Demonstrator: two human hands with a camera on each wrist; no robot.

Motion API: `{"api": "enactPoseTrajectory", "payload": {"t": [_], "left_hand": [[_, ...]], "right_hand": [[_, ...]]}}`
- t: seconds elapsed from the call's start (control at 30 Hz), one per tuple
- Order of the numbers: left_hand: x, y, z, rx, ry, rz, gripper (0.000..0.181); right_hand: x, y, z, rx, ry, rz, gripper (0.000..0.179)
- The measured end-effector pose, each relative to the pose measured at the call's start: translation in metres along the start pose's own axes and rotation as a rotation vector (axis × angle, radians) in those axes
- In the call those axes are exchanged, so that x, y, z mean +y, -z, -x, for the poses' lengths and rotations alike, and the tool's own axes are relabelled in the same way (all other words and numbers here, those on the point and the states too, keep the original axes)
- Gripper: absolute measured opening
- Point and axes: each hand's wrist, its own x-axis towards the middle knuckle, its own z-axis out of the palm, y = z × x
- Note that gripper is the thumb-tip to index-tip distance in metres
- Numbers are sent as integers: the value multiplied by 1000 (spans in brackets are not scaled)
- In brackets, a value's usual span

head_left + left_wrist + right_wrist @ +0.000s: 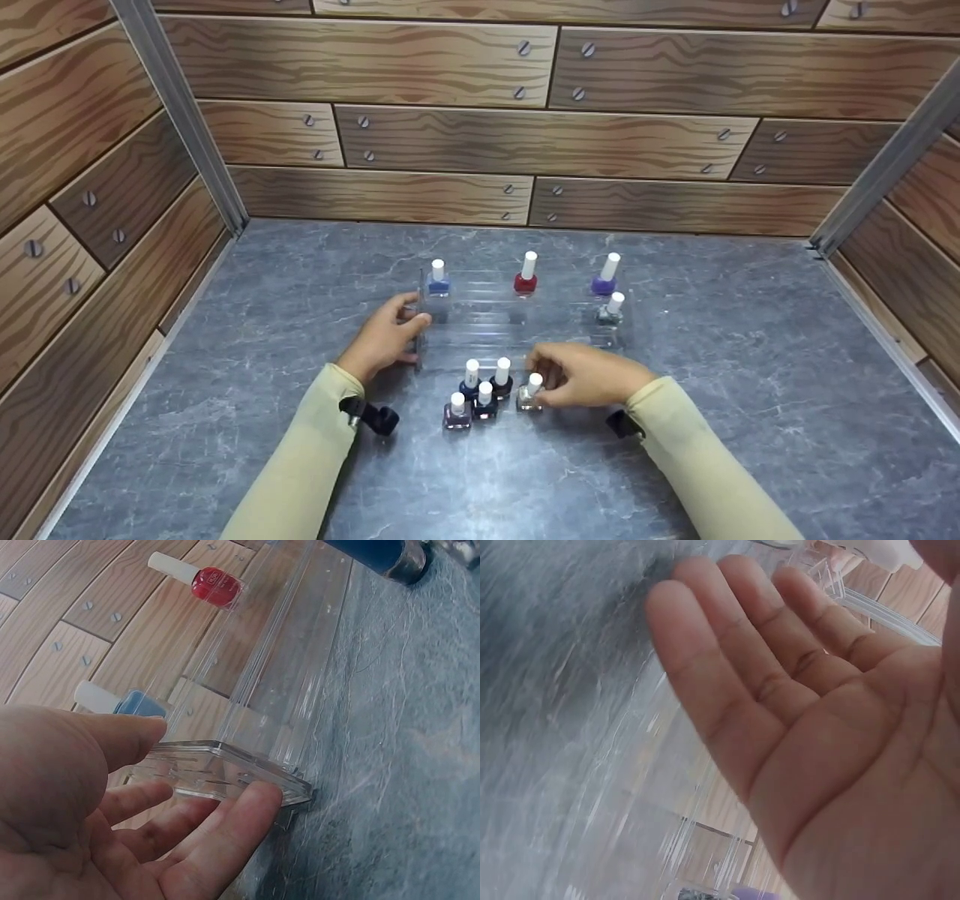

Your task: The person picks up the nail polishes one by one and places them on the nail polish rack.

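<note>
A clear tiered stand (480, 337) sits mid-table. My left hand (386, 334) holds its left end; in the left wrist view the thumb lies over the upper edge of the end panel (217, 765), the other fingers along its outer face. My right hand (589, 375) pinches a nail polish bottle (529, 399) with silvery glitter and a white cap, at the stand's front right. In the right wrist view a white cap (892, 551) shows at the thumb and forefinger; the other fingers are gently bent, and the bottle's body is out of frame.
Several dark nail polish bottles (484, 405) cluster before the stand. On its top tier stand a blue bottle (439, 283), a red bottle (526, 282) and a purple bottle (603, 284). A glittery bottle (610, 313) sits one tier below the purple. Wood-patterned walls (480, 135) enclose the grey table (262, 315).
</note>
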Motion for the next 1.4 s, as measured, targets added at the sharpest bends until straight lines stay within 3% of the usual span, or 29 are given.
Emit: {"api": "enactPoseTrajectory", "payload": {"t": [0.13,0.43,1.07,1.4], "left_hand": [[1,1,0,-2,1,-1,59],[-1,2,-1,0,12,10,58],[-1,0,-1,5,6,24,58],[0,0,0,-7,2,23,59]], "right_hand": [[-1,-1,-2,0,-2,-5,26],[0,-2,-6,30,80,46,13],[3,-3,-5,13,31,-16,16],[4,-3,-4,13,43,-37,16]]}}
